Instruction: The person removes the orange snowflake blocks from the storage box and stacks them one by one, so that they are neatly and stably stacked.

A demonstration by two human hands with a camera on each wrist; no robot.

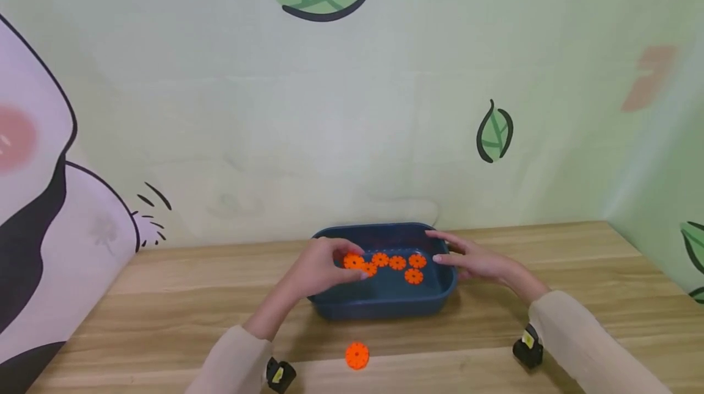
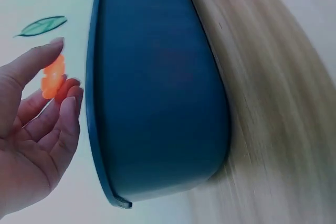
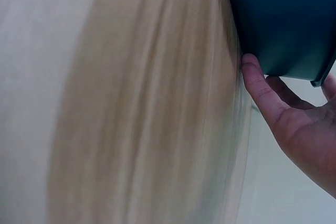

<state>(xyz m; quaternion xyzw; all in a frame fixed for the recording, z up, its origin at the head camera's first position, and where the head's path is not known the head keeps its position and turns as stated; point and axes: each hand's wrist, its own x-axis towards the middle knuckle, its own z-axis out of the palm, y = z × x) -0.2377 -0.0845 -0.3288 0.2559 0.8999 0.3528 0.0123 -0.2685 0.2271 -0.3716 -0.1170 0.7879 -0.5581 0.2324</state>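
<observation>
A dark blue plastic basin [image 1: 379,310] stands on the wooden table, with several orange notched discs [image 1: 414,276] lying on its floor. Over its left part, my left hand [image 1: 319,266] pinches an orange notched disc [image 2: 53,77] between thumb and fingers. A second orange piece [image 2: 65,88] shows against those fingers in the left wrist view. My right hand [image 1: 478,259] holds the basin's right end, some fingers over the rim and others outside. In the right wrist view, one fingertip [image 3: 250,60] touches the basin's outer wall low down.
One loose orange notched disc [image 1: 357,355] lies on the table [image 1: 473,351] in front of the basin. Right behind the basin rises a pale green wall cloth [image 1: 374,156] printed with leaves. Black wrist cameras [image 1: 528,350] sit at both sleeves.
</observation>
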